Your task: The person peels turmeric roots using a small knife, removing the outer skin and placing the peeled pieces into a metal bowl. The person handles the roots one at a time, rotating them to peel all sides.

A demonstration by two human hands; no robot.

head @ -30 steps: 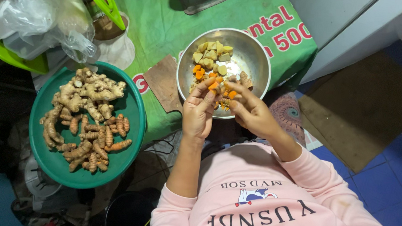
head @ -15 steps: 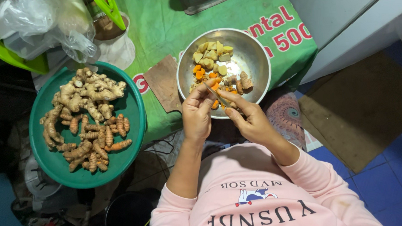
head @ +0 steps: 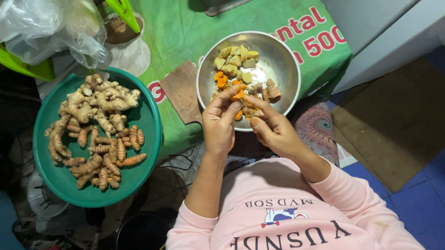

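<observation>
A: Head view, looking straight down. What have you got between your fingers?

B: A small orange piece of turmeric (head: 239, 95). My left hand (head: 219, 121) is closed on it, fingertips pinching it just over the near rim of the steel bowl (head: 286, 67). My right hand (head: 273, 128) is curled shut beside it, thumb and forefinger meeting the same piece from the other side. Whether it also grips a blade, I cannot tell.

A: And what is in the bowl?

B: Peeled pale yellow chunks (head: 235, 59) at the far side, orange bits and a few unpeeled pieces nearer my hands.

A: To your left?

B: A round green tray (head: 150, 139) heaped with raw turmeric and ginger roots (head: 94, 130), well apart from my hands. Between tray and bowl lies a small brown board (head: 181, 90) on the green cloth (head: 175, 30).
</observation>
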